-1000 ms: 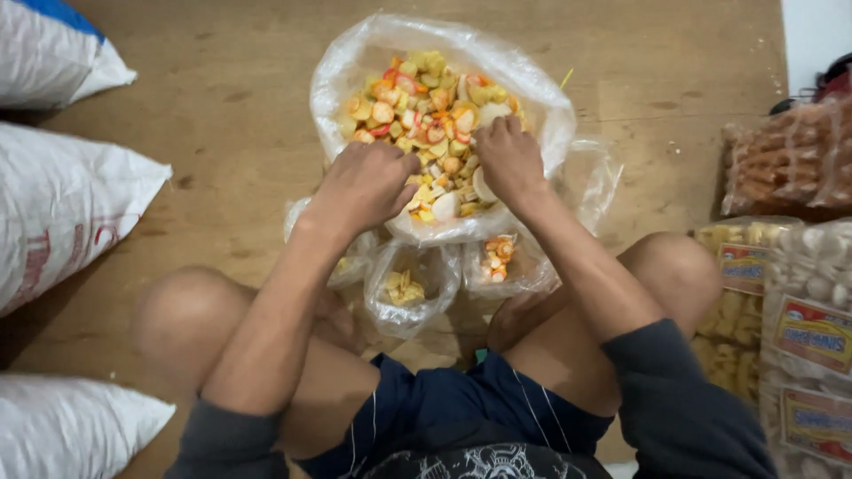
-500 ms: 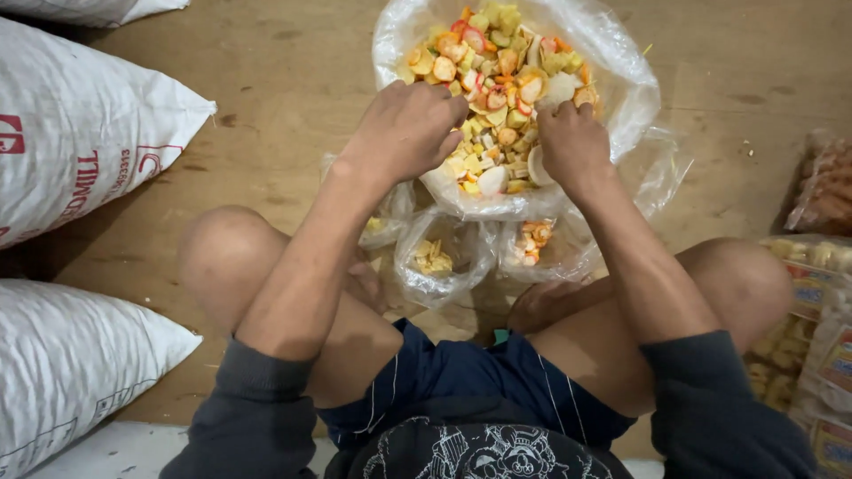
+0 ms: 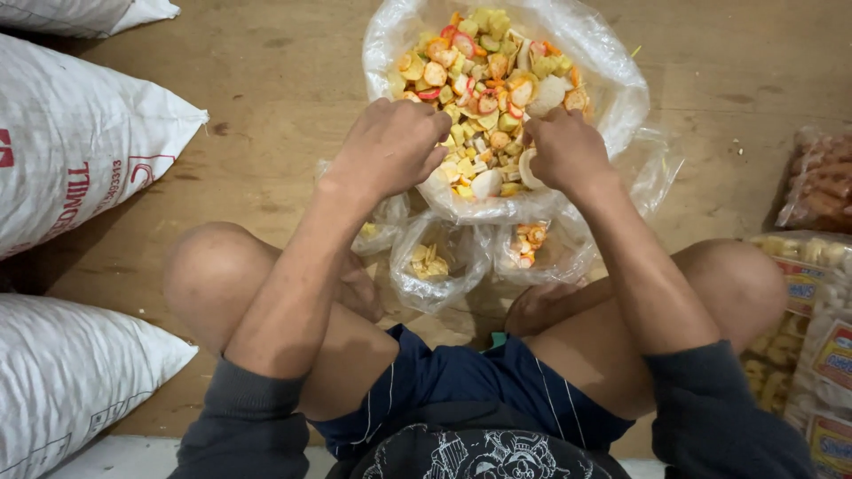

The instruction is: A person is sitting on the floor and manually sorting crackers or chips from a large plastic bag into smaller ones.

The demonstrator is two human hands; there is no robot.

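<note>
A person sitting cross-legged on a wooden floor [image 3: 266,80] is working both hands into a large clear plastic bag [image 3: 612,84] of mixed crackers [image 3: 484,80], which is lying open on the boards just in front of the knees. Compared with a second ago, the hands are sitting in almost the same spot at the near edge of the heap, so the sorting is carrying on rather than moving to a new stage; the head camera is simply drifting and showing more of the sacks.

The left hand [image 3: 390,146] is curled over the crackers with its fingers bent down into the pile; whether it is closing on anything I cannot tell from here. The right hand [image 3: 564,151] is loosely closed, its fingertips appearing to be pinching a pale round cracker [image 3: 528,168] at the bag's rim.

The crackers are looking dry and loose: small yellow, orange, green and pink-and-white pieces, piled high. Three small clear bags are resting between the big bag and the shins, one [image 3: 430,262] holding a few yellow pieces, another [image 3: 532,244] a few orange ones, the third [image 3: 382,226] nearly hidden under the left wrist. White woven sacks [image 3: 80,151] are lying to the left; packets of snacks [image 3: 812,302] are stacking up on the right.
</note>
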